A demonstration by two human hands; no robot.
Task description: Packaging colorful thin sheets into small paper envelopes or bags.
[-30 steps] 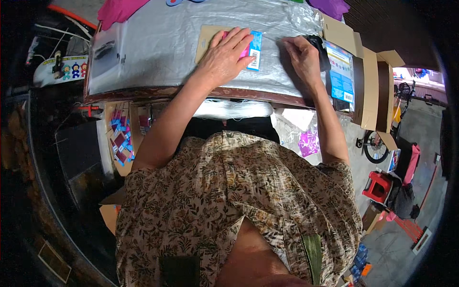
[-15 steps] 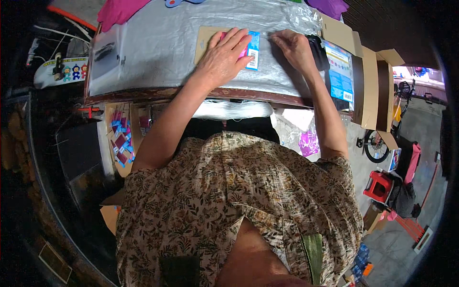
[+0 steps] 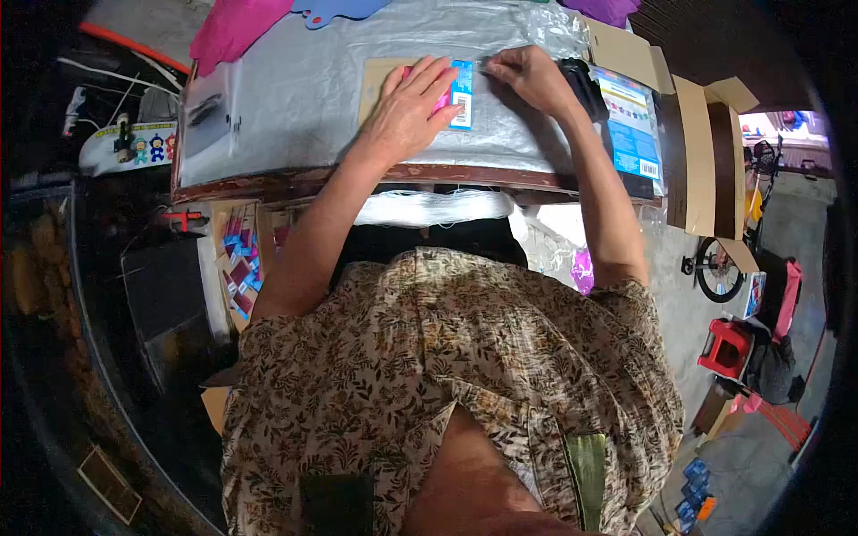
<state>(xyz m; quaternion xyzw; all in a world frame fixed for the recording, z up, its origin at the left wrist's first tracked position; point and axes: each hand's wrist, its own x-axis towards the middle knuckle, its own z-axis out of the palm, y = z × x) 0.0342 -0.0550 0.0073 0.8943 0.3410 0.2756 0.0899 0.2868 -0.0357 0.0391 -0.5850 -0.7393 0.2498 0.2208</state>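
Observation:
My left hand (image 3: 413,112) lies flat, fingers stretched, over a pink and blue printed card (image 3: 463,79) with a barcode. Tan card (image 3: 371,85) shows beyond the left side of that hand; whether the two are one piece is hidden. To the right, my right hand (image 3: 534,79) hovers close to the table, thumb and fingertips pinched together just off the card's right edge. Anything between those fingertips is too small to make out. Right beside that wrist sits a black object (image 3: 585,89) of unclear kind, next to blue and white printed packaging (image 3: 635,147).
A silvery sheet (image 3: 295,107) covers the table. Pink cloth (image 3: 239,31) and a blue flat shape (image 3: 340,11) lie at the far left. Open cardboard boxes (image 3: 693,152) stand at the right. Below the left edge, a box holds several small printed cards (image 3: 241,268).
The view has shifted slightly. My right hand has moved a little left and farther away, still pinched. My left hand stays flat on the card.

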